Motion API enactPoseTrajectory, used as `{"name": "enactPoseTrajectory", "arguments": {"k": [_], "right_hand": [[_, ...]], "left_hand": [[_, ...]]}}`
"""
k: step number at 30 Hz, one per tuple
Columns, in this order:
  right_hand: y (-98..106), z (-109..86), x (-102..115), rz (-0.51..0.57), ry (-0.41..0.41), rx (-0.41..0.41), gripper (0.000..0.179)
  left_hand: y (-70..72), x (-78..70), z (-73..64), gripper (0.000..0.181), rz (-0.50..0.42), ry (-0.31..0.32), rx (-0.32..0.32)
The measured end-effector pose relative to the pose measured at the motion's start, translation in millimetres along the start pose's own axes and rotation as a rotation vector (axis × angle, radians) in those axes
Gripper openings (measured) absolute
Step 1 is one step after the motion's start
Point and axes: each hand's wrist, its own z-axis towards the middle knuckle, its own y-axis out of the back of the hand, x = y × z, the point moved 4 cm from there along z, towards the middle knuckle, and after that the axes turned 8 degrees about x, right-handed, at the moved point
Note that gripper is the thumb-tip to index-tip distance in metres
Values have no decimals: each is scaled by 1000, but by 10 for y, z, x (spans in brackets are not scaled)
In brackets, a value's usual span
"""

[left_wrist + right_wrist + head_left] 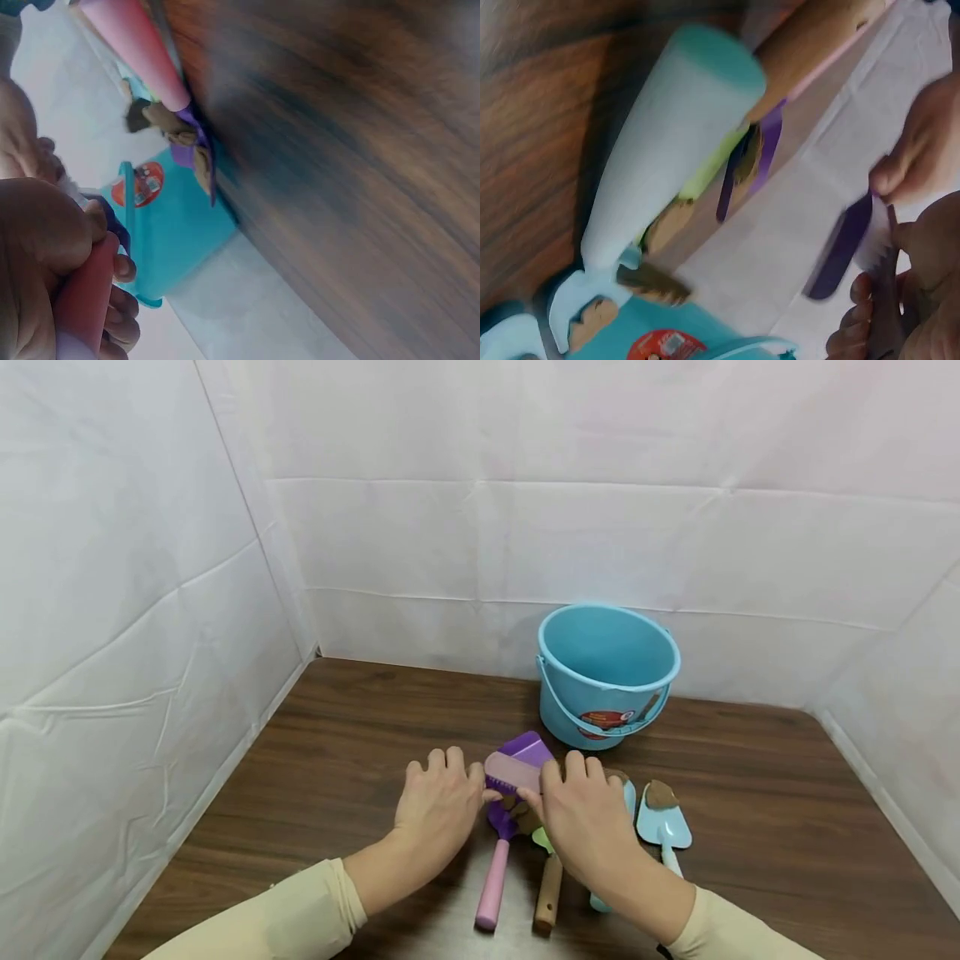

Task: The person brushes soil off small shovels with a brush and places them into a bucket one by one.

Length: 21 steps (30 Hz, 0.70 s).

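Purple scoop (534, 747): left hand (441, 797) curls fingers round pink handle (86, 300); right hand (588, 814) fingers grip toothed mauve tool (512, 772), near blue bucket (583, 695).

Pale, creased sheeting forms three walls round me: the back wall (390, 543) faces me, tinged faintly pink, with long level folds; the left wall (112, 568) is the more wrinkled beside me; the right wall (907, 693) stands opposite it. My worktop (360, 718) is dark brown, wood-grained, with a soft sheen nearest me.
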Motion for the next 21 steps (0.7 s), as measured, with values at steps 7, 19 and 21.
{"name": "enactPoseTrajectory", "arguments": {"k": [7,19,21], "right_hand": [[-131,65,-325,-30,-95,-68,50],[-44,36,-217,-37,4,-113,49],[-32,15,-149,-48,26,-104,50]], "left_hand": [[16,19,19,53,-21,10,-12],[27,-65,75,55,-35,13,-37],[44,-80,91,55,-32,14,-41]]}}
